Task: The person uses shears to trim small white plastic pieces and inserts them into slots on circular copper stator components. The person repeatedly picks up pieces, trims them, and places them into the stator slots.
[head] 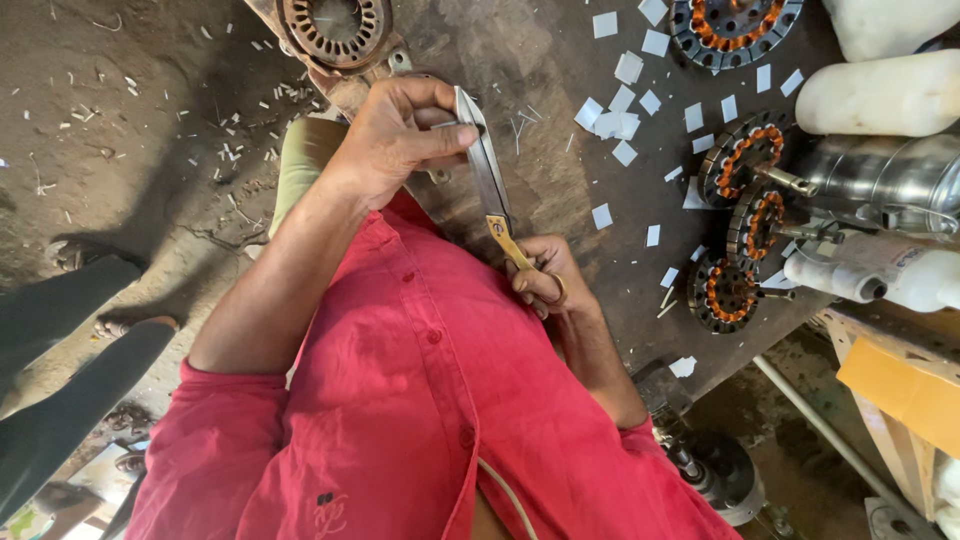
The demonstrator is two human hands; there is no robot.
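A large pair of scissors [490,180] with long steel blades and brass-coloured handles is held over a dark, dirty workbench [540,90]. My right hand [545,282] has fingers through the handle loops, close to my red shirt. My left hand [400,130] is curled around the upper part of the blades, its thumb pressed against the steel near the tip. Whether a scrap of paper sits between thumb and blade I cannot tell. Both hands are above the bench's near edge.
Small white paper squares [620,125] lie scattered on the bench. Several wound stators with copper coils [745,160] stand at the right beside white plastic bottles [880,95] and a metal can [880,175]. A bare stator ring [335,30] sits at the top. Another person's legs [70,330] stand at the left.
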